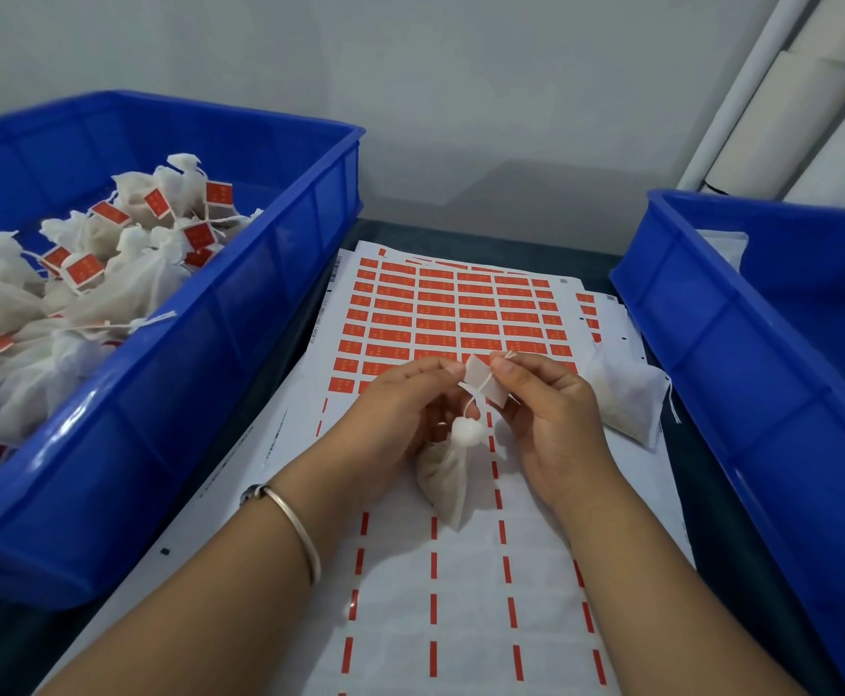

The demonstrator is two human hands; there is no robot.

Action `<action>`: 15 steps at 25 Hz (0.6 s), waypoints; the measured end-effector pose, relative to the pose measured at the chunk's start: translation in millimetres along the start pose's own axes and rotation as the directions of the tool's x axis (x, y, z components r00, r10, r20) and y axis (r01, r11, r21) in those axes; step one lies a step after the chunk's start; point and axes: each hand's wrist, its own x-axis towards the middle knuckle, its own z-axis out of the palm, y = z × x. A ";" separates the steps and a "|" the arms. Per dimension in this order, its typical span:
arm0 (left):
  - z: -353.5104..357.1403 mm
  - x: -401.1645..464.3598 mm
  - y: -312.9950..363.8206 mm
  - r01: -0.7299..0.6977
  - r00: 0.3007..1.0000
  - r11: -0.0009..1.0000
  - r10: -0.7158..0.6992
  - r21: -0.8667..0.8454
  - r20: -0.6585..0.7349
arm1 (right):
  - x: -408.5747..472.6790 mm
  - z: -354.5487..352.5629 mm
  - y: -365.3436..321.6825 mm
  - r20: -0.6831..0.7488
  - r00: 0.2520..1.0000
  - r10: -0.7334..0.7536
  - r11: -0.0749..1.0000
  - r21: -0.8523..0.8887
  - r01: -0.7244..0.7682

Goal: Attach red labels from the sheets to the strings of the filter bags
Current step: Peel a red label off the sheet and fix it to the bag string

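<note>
Label (487, 385) pinched between left hand (400, 409) and right hand (551, 409).

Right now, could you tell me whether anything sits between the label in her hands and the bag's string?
Nothing visible does: the label, white side up, is pinched by both hands, left hand and right hand, and the string already crosses it.

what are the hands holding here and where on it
Both hands pinch one label, white back showing: left hand at its left edge, right hand at its top right. The string crosses it; the bag hangs below.
</note>
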 end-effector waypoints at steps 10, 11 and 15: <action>-1.4 0.3 0.3 -0.043 0.999 0.999 0.043 0.009 0.031 | -1.1 0.6 -1.1 0.005 1.000 -0.009 1.000 0.017 0.009; -1.6 0.9 -0.3 -0.051 0.998 0.999 0.051 0.009 0.032 | -1.2 0.6 -1.2 0.010 1.000 -0.010 1.000 0.027 0.010; -2.4 3.5 -3.0 -0.080 0.997 0.996 0.079 0.045 0.018 | 0.3 0.6 -0.8 0.026 1.000 0.000 0.999 0.045 -0.002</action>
